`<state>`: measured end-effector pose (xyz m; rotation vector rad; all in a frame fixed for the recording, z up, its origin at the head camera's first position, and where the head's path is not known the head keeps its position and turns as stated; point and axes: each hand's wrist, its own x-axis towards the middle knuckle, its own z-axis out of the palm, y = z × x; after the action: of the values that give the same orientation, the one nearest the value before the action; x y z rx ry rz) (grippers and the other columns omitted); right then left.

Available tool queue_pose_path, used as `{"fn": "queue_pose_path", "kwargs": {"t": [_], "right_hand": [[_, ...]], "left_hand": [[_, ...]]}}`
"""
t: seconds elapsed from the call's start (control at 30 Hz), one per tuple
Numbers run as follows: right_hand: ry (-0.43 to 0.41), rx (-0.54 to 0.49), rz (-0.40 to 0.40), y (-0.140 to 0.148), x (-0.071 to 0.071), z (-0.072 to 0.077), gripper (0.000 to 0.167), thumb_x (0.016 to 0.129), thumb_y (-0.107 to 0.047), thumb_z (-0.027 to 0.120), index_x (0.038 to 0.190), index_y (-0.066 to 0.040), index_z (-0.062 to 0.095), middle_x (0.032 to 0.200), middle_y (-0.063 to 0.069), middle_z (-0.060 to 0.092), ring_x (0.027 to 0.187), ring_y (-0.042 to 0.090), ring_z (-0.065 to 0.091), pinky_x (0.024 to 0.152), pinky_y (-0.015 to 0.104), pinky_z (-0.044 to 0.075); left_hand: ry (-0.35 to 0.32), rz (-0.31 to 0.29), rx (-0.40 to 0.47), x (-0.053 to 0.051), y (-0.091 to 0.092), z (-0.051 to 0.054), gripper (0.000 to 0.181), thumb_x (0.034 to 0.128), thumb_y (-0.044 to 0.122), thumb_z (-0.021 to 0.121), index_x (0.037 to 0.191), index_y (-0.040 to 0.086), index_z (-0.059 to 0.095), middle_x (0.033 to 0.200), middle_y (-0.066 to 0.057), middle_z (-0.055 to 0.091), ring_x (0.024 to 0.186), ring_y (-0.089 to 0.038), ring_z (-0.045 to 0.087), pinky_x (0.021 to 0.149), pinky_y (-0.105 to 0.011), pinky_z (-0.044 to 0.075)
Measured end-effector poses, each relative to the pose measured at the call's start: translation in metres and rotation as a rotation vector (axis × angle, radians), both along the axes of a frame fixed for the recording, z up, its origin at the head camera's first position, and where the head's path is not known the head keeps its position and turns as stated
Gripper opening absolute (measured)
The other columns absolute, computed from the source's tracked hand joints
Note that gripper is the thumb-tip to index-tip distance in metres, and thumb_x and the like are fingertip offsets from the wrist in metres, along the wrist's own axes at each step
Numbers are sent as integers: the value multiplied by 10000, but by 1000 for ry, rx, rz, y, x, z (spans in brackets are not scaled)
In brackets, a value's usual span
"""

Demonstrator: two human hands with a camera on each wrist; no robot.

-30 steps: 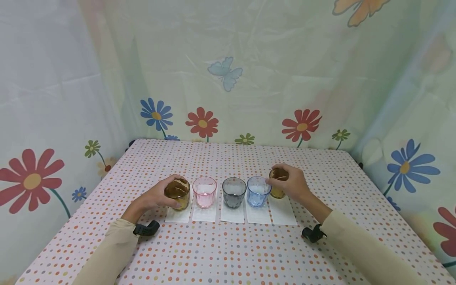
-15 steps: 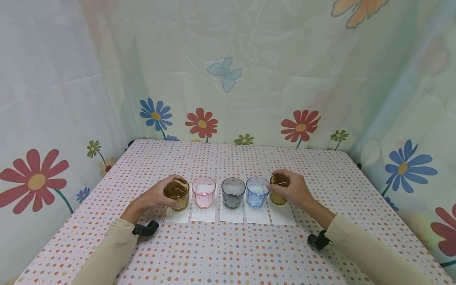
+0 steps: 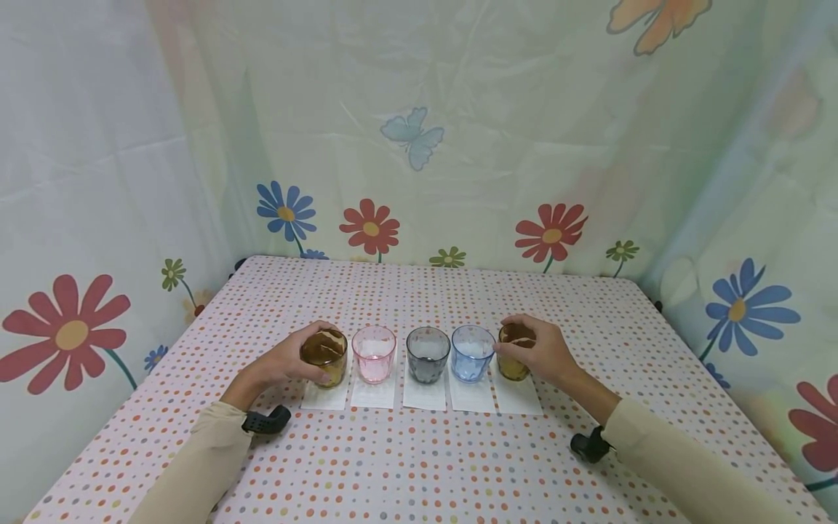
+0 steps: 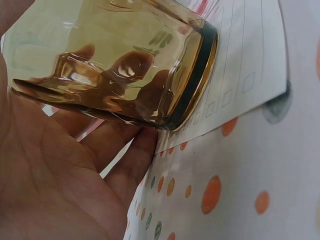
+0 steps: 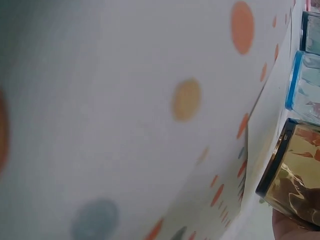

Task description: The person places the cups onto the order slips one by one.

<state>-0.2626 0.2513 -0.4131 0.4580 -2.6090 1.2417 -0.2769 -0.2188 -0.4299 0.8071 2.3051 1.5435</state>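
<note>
At the left end of a row of glasses, my left hand (image 3: 286,358) grips an amber glass (image 3: 334,372), thumb on the near side and fingers around the back. The left wrist view shows that amber glass (image 4: 125,60) upright on a lined white paper slip (image 4: 250,55). At the right end, my right hand (image 3: 546,351) holds a second amber glass (image 3: 513,368) by its sides, over another white slip (image 3: 520,397). Between them stand a pink glass (image 3: 375,356), a grey glass (image 3: 428,356) and a blue glass (image 3: 473,356). My right fingertips come close to the blue glass's rim.
White slips lie beneath the row, their near ends showing. A dotted cloth (image 3: 406,466) covers the table. Flowered curtains (image 3: 412,73) enclose the back and both sides. Dark wrist cameras (image 3: 267,421) hang under both wrists.
My right hand has brought its amber glass down and slightly nearer to me, level with the row. The left hand and the other glasses stay in place.
</note>
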Motion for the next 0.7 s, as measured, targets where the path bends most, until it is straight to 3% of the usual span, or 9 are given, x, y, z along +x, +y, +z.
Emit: {"fn": "queue_pose_path", "kwargs": {"t": [0.5, 0.7], "right_hand": [[-14, 4, 17, 1, 1, -4, 452, 918, -235, 757, 1266, 22, 627, 1149, 156, 692, 1074, 337, 650, 924, 522, 544], [3, 20, 19, 1, 4, -2, 403, 955, -243, 712, 1258, 12, 634, 1163, 153, 693, 1069, 324, 650, 909, 509, 544]], "left_hand": [[-7, 25, -45, 0, 0, 3, 796, 756, 152, 854, 1442, 86, 455, 1368, -171, 566, 1255, -344, 547, 1019, -433, 477], [-10, 7, -32, -2, -1, 4, 814, 746, 129, 854, 1448, 67, 447, 1376, -185, 556, 1267, -364, 537, 1030, -449, 481]]}}
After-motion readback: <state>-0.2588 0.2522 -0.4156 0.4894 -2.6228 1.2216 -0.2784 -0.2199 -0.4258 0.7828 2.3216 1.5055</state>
